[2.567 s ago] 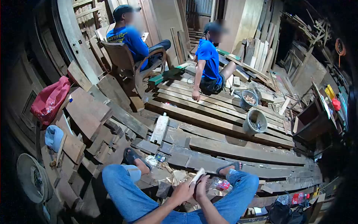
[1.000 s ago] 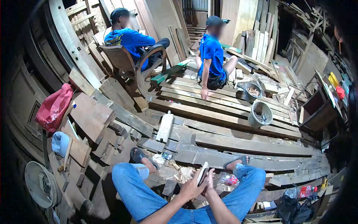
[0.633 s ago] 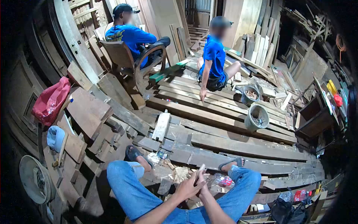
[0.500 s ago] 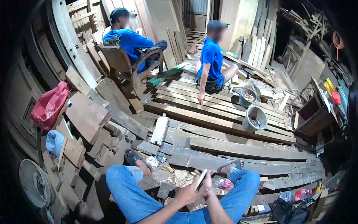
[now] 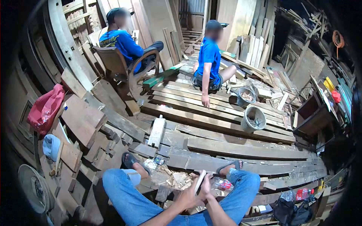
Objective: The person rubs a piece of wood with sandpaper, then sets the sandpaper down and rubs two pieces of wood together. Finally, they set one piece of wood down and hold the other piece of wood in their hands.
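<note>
Low between my knees, my left hand [image 5: 187, 196] is closed around a slim, pale, flat piece [image 5: 200, 180] that stands up at a slant. My right hand [image 5: 205, 188] is right up against the piece's other side, its fingers drawn together; what they grip is hidden. Beyond my hands, small wood chips [image 5: 181, 179] lie scattered between my sandalled feet. A clear plastic bottle with a red label [image 5: 225, 184] lies just to the right of my right hand.
Long timber beams [image 5: 245, 148] stretch across the floor ahead. Two buckets [image 5: 253, 119] stand at centre right. One person in blue [image 5: 209, 56] sits on the planks, another [image 5: 126, 47] in a wooden chair [image 5: 113, 62]. Offcuts [image 5: 85, 116] and a red bag [image 5: 46, 109] are at left.
The view has shifted slightly. My hands stay together around the pale piece, which is tilted a little differently. The person on the planks has lifted their hand slightly.
</note>
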Demonstrator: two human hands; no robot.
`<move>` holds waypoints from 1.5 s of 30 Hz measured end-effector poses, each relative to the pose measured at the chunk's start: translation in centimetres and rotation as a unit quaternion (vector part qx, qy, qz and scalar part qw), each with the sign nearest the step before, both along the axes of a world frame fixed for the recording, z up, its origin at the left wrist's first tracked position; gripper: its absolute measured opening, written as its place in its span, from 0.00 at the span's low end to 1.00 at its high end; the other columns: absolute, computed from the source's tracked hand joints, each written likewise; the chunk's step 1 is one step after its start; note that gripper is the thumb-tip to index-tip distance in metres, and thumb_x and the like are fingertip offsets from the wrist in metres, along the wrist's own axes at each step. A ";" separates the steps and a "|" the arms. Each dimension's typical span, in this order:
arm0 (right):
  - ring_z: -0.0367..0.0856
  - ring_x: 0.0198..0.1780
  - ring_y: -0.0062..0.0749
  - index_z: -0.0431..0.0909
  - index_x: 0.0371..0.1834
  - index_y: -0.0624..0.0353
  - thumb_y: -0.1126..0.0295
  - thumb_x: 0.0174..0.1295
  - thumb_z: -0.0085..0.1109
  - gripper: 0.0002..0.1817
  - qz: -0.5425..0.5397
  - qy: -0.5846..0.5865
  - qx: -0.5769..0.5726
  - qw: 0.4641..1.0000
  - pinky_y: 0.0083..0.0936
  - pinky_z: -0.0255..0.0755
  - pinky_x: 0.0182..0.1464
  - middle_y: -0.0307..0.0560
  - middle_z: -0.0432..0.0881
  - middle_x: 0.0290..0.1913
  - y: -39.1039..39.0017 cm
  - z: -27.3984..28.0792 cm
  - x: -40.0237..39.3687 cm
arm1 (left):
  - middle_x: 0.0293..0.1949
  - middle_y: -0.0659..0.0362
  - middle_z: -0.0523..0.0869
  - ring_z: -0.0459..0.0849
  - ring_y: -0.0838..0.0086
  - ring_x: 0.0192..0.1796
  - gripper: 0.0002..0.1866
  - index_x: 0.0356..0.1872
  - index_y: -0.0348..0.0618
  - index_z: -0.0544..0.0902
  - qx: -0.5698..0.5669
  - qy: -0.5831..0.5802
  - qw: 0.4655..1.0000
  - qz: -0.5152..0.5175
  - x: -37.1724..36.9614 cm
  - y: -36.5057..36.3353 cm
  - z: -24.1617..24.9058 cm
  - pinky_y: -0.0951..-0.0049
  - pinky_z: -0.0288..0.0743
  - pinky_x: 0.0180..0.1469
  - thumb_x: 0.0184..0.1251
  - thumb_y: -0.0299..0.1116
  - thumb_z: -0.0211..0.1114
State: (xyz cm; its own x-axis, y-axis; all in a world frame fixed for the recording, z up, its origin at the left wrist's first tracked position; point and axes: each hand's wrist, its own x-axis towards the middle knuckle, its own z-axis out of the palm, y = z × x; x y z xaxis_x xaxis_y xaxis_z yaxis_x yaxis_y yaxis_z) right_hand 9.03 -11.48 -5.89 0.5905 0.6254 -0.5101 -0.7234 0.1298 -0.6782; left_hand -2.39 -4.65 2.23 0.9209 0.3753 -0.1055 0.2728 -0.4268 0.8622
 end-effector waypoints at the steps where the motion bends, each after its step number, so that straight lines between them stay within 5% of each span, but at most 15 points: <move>1: 0.83 0.57 0.44 0.63 0.76 0.51 0.30 0.77 0.23 0.42 0.000 0.053 -0.052 0.997 0.41 0.76 0.63 0.54 0.85 0.57 0.6 0.8 -1.0 | 0.41 0.28 0.87 0.87 0.31 0.48 0.53 0.81 0.47 0.54 -0.029 0.078 0.996 0.015 0.2 0.7 0.7 0.38 0.81 0.48 0.66 0.70 0.63; 6: 0.81 0.60 0.45 0.65 0.75 0.52 0.29 0.76 0.28 0.42 0.014 0.031 -0.030 0.999 0.44 0.75 0.65 0.55 0.83 0.59 1.1 3.4 -0.7 | 0.46 0.28 0.86 0.86 0.31 0.50 0.53 0.82 0.49 0.51 -0.030 0.164 0.986 -0.017 0.5 1.2 4.1 0.38 0.80 0.51 0.69 0.73 0.57; 10: 0.82 0.59 0.47 0.66 0.74 0.52 0.29 0.76 0.24 0.43 -0.070 0.037 0.048 0.996 0.46 0.76 0.66 0.58 0.83 0.59 0.7 0.7 0.1 | 0.51 0.28 0.85 0.85 0.30 0.51 0.55 0.83 0.49 0.49 -0.005 -0.048 0.999 0.000 0.5 0.0 1.7 0.41 0.80 0.52 0.68 0.75 0.56; 12: 0.83 0.56 0.46 0.65 0.74 0.53 0.29 0.76 0.21 0.44 0.070 0.097 0.030 0.992 0.43 0.77 0.62 0.57 0.84 0.58 -0.5 0.2 -1.3 | 0.47 0.27 0.86 0.85 0.30 0.51 0.54 0.83 0.49 0.49 -0.071 0.096 0.993 -0.002 0.4 1.1 1.4 0.42 0.81 0.52 0.68 0.75 0.56; 17: 0.83 0.57 0.45 0.66 0.73 0.54 0.32 0.79 0.25 0.40 -0.051 0.046 0.057 0.996 0.41 0.75 0.64 0.56 0.84 0.60 0.7 -1.4 -0.2 | 0.55 0.25 0.82 0.84 0.30 0.56 0.53 0.83 0.49 0.50 -0.035 -0.030 0.999 -0.009 0.3 0.6 1.2 0.41 0.80 0.56 0.69 0.74 0.55; 20: 0.79 0.63 0.45 0.67 0.72 0.53 0.35 0.80 0.27 0.37 -0.090 0.019 0.068 0.993 0.40 0.72 0.68 0.59 0.82 0.62 0.0 -3.0 0.2 | 0.59 0.29 0.81 0.83 0.31 0.57 0.53 0.83 0.49 0.50 -0.027 -0.006 1.000 -0.012 0.3 -0.1 -0.8 0.41 0.79 0.57 0.69 0.73 0.56; 22: 0.84 0.52 0.44 0.68 0.72 0.48 0.30 0.77 0.29 0.39 -0.072 -0.021 0.003 0.997 0.40 0.81 0.52 0.56 0.83 0.60 -0.1 -9.5 -1.5 | 0.63 0.29 0.79 0.79 0.35 0.65 0.51 0.82 0.45 0.53 -0.066 0.087 0.994 -0.004 0.4 0.8 -0.3 0.47 0.76 0.63 0.70 0.69 0.60; 23: 0.83 0.54 0.45 0.67 0.73 0.50 0.30 0.77 0.28 0.40 -0.061 0.014 -0.005 0.998 0.41 0.79 0.56 0.56 0.83 0.61 0.6 -7.3 -1.5 | 0.64 0.29 0.78 0.77 0.37 0.69 0.51 0.82 0.43 0.54 -0.086 0.134 0.987 0.002 0.4 1.2 -0.1 0.49 0.74 0.66 0.71 0.66 0.61; 25: 0.82 0.60 0.46 0.64 0.74 0.53 0.30 0.77 0.27 0.42 -0.041 0.087 -0.027 0.995 0.43 0.75 0.65 0.55 0.81 0.63 1.1 -0.2 -1.7 | 0.63 0.30 0.79 0.80 0.37 0.66 0.51 0.82 0.43 0.53 -0.053 0.095 0.994 -0.017 0.6 1.5 0.2 0.48 0.76 0.64 0.71 0.66 0.62; 26: 0.84 0.47 0.42 0.69 0.68 0.49 0.28 0.75 0.30 0.39 -0.052 0.048 0.034 0.997 0.38 0.82 0.48 0.56 0.85 0.54 0.9 -2.1 -0.7 | 0.62 0.30 0.80 0.81 0.37 0.64 0.51 0.82 0.43 0.53 -0.040 0.076 0.996 -0.029 0.5 1.3 0.4 0.48 0.77 0.63 0.71 0.65 0.62; 28: 0.83 0.47 0.41 0.69 0.68 0.48 0.27 0.75 0.30 0.39 -0.114 0.108 0.047 0.986 0.37 0.81 0.49 0.56 0.85 0.55 1.3 3.4 0.3 | 0.57 0.31 0.83 0.84 0.35 0.57 0.51 0.83 0.51 0.51 -0.021 0.090 0.995 -0.027 0.5 0.7 2.0 0.44 0.79 0.57 0.69 0.66 0.63; 29: 0.83 0.57 0.45 0.65 0.74 0.51 0.28 0.75 0.26 0.42 -0.096 0.075 0.023 0.992 0.44 0.78 0.61 0.56 0.84 0.59 1.0 4.6 0.1 | 0.53 0.32 0.85 0.86 0.34 0.53 0.52 0.83 0.56 0.52 -0.021 0.095 0.995 -0.025 0.6 0.5 2.2 0.43 0.80 0.54 0.67 0.70 0.63; 35: 0.83 0.55 0.44 0.68 0.71 0.54 0.24 0.73 0.29 0.46 0.059 0.019 0.027 0.998 0.41 0.77 0.61 0.53 0.84 0.56 0.5 -4.8 -1.8 | 0.56 0.30 0.84 0.83 0.32 0.57 0.51 0.83 0.58 0.54 -0.038 0.101 0.994 0.010 0.4 2.0 0.8 0.42 0.80 0.56 0.67 0.75 0.58; 38: 0.84 0.53 0.46 0.67 0.73 0.52 0.26 0.74 0.26 0.45 -0.025 0.040 0.008 0.999 0.44 0.81 0.56 0.56 0.83 0.56 1.7 -2.3 -0.3 | 0.55 0.30 0.84 0.83 0.32 0.57 0.48 0.83 0.58 0.55 -0.029 0.005 1.000 0.006 0.3 0.9 2.1 0.42 0.80 0.57 0.70 0.70 0.59; 45: 0.85 0.48 0.43 0.75 0.59 0.54 0.24 0.72 0.31 0.43 0.009 0.061 -0.003 0.998 0.41 0.81 0.53 0.52 0.86 0.49 1.6 -4.3 -3.3 | 0.49 0.32 0.87 0.86 0.35 0.54 0.44 0.81 0.58 0.59 -0.077 0.106 0.990 0.049 0.4 2.5 -0.9 0.44 0.80 0.54 0.71 0.68 0.60</move>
